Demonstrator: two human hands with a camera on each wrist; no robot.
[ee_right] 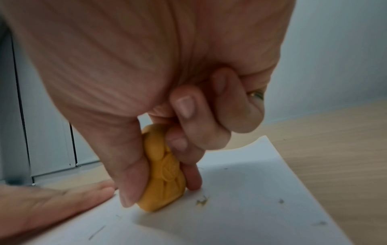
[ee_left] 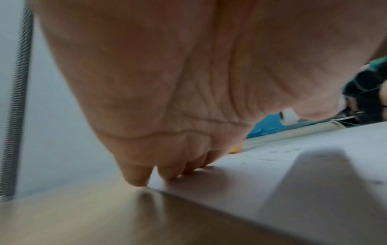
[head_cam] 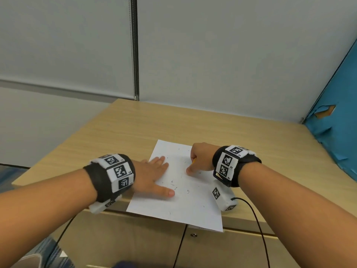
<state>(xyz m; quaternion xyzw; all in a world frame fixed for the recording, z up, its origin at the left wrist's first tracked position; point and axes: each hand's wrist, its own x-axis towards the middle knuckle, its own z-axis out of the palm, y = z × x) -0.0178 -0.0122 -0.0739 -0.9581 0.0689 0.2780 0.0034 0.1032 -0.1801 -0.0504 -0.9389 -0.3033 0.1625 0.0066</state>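
Observation:
A white sheet of paper (head_cam: 179, 198) lies on the wooden table (head_cam: 135, 124), its near edge hanging over the front. Dark crumbs and short marks are scattered on it. My left hand (head_cam: 152, 175) lies flat on the sheet's left side, fingers straight, pressing it down; the left wrist view shows the fingertips (ee_left: 136, 180) at the paper's edge. My right hand (head_cam: 199, 159) pinches a yellow moulded eraser (ee_right: 163, 179) between thumb and fingers, its lower end on the paper (ee_right: 230, 207). In the head view only a sliver of the eraser (head_cam: 193, 161) shows.
A grey wall with a blind cord (head_cam: 133, 55) stands behind the table. A blue panel with torn patches (head_cam: 336, 117) borders the right side. Cabinet doors (head_cam: 135, 244) sit below the table front, and black cables (head_cam: 258, 219) hang from my wristbands.

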